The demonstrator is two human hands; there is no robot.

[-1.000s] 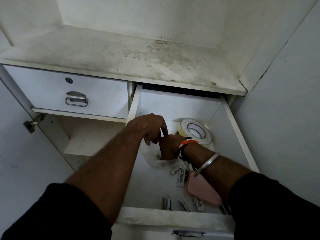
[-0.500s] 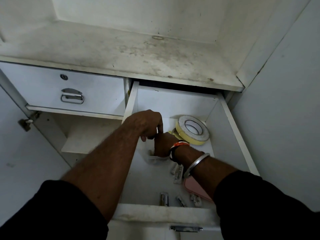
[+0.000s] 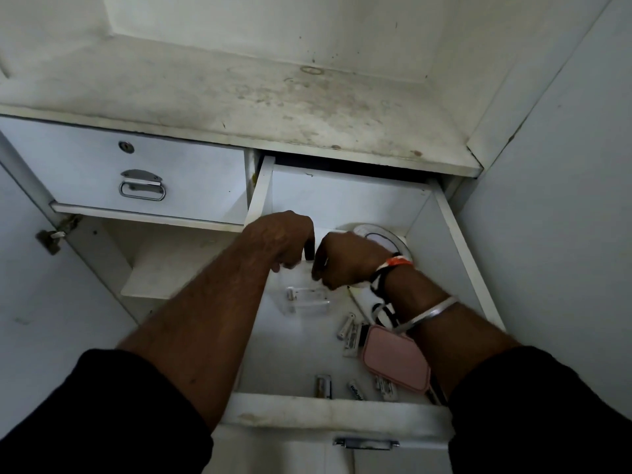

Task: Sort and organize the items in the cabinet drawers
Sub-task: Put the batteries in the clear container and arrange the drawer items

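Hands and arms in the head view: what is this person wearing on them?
Both arms wear black, the left sleeve and the right sleeve ending short of the bare forearms. The left hand and its wrist carry nothing. Behind the right hand sits an orange, white and black woven band with loose ends, and further up a plain silver bangle.

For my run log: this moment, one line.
left grip: holds clear plastic bag | right grip: holds same bag | drawer: open | loose batteries: inside

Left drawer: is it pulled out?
No, the left drawer sits shut in the cabinet; only the right drawer is pulled out.
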